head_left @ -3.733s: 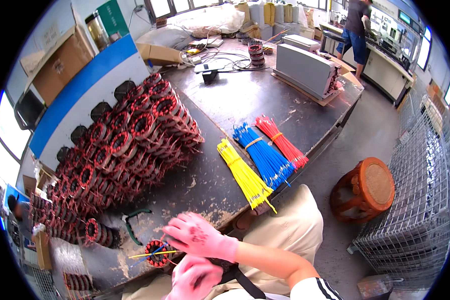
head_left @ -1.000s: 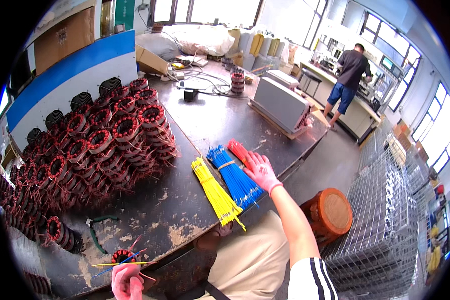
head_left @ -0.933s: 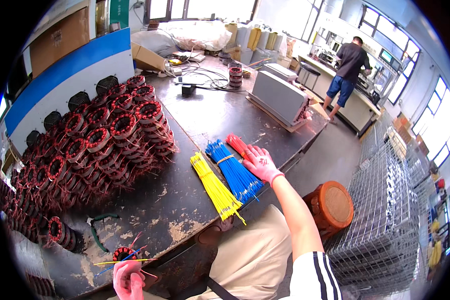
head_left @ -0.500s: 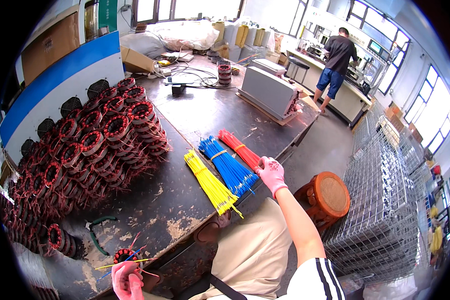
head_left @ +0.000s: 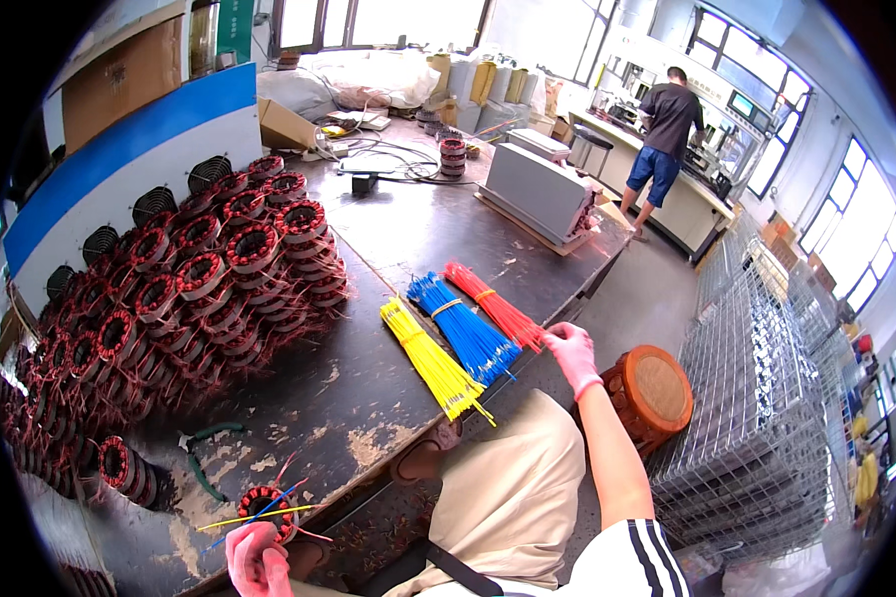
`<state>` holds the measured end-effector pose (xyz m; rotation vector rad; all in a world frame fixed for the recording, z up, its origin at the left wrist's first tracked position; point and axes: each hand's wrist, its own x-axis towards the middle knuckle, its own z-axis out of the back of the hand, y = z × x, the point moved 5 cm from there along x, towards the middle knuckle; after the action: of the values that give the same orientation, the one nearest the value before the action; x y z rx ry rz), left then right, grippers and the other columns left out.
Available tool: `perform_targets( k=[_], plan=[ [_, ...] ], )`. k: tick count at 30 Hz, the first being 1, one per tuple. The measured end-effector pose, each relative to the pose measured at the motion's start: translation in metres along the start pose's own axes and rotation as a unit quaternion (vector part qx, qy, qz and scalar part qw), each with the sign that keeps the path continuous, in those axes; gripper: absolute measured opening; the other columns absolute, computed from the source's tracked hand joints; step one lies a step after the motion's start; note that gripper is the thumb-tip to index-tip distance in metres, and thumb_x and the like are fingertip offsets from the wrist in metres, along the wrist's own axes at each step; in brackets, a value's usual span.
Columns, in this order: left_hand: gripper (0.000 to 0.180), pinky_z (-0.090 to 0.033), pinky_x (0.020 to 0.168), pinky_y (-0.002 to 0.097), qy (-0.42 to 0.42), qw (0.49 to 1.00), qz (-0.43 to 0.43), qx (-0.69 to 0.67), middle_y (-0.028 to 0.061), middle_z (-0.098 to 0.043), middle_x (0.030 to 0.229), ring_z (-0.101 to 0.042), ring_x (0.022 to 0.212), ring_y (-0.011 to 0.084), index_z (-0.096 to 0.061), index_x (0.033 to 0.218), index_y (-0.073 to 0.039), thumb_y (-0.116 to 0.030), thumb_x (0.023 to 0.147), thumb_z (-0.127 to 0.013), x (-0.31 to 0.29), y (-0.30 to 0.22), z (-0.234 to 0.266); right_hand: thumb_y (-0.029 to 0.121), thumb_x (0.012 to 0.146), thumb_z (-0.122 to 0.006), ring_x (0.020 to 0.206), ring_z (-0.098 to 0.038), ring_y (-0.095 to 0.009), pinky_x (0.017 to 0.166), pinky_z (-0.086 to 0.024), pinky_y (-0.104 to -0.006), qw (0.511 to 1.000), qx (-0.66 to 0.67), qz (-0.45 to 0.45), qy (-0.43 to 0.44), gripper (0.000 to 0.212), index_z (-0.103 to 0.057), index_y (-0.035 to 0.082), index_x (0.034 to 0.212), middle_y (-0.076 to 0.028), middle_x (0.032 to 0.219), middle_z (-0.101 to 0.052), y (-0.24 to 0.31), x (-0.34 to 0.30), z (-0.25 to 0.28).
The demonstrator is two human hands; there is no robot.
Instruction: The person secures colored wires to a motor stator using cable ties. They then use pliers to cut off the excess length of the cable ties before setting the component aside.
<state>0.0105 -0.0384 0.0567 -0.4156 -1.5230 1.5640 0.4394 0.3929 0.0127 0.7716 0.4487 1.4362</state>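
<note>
My left hand, in a pink glove, grips a small red-wound stator coil at the near edge of the dark worktable. A yellow and a blue wire stick out of that coil. My right hand, also gloved, is stretched out past the table edge and pinches the near tip of the red wire bundle. Next to it lie a blue wire bundle and a yellow wire bundle, each tied with a band.
A big pile of red stator coils fills the table's left side. Green-handled pliers lie near the coil. A grey metal box sits farther back. A round wooden stool and wire mesh cages stand right. Another person works at a far bench.
My right hand left the coil, reached to the red wire bundle, and has slid back along it to its near end at the table edge. My left hand stays at the coil.
</note>
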Motion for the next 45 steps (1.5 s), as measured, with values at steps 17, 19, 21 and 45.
perform_targets(
  k=[17,19,21,45],
  plan=[
    [0.034,-0.053,0.097,0.0493,0.026,0.809,-0.427,0.403,0.0051,-0.068,0.106,-0.068,0.099,0.0277,-0.071,0.107,-0.011,-0.020,0.075,-0.080,0.055,-0.112,-0.064,-0.002,0.079,-0.082,0.071,-0.060,-0.011,0.062,-0.046,-0.0255,0.837,0.392,0.239,0.298,0.018,-0.070,0.004,0.090,-0.004,0.082,-0.066,0.252,-0.237,-0.027],
    [0.031,-0.057,0.091,0.0478,0.013,0.808,-0.452,0.379,0.0015,-0.066,0.101,-0.068,0.096,0.0234,-0.073,0.105,-0.013,-0.020,0.075,-0.079,0.056,-0.105,-0.055,0.001,0.083,-0.078,0.074,-0.061,-0.012,0.065,-0.047,-0.0267,0.802,0.383,0.281,0.363,0.016,-0.072,0.004,0.097,-0.005,0.085,-0.067,0.273,-0.252,-0.048],
    [0.034,-0.059,0.080,0.0429,-0.012,0.831,-0.388,0.397,0.0045,-0.065,0.095,-0.068,0.093,0.0263,-0.072,0.102,-0.010,-0.008,0.069,-0.080,0.060,-0.098,-0.026,0.007,0.089,-0.073,0.077,-0.063,-0.013,0.069,-0.049,-0.0276,0.788,0.397,0.191,0.431,0.013,-0.073,0.003,0.101,-0.006,0.087,-0.068,0.274,-0.253,-0.076],
    [0.018,-0.056,0.077,0.0362,0.004,0.982,-0.010,0.190,0.0148,-0.058,0.109,-0.067,0.090,0.0296,-0.065,0.111,0.000,0.001,0.093,-0.064,0.061,0.063,-0.017,0.013,0.094,-0.066,0.085,-0.070,-0.020,0.072,-0.056,-0.0325,0.833,0.231,0.200,0.462,0.018,-0.070,0.001,0.107,-0.012,0.098,-0.073,0.251,-0.279,-0.217]
  ],
)
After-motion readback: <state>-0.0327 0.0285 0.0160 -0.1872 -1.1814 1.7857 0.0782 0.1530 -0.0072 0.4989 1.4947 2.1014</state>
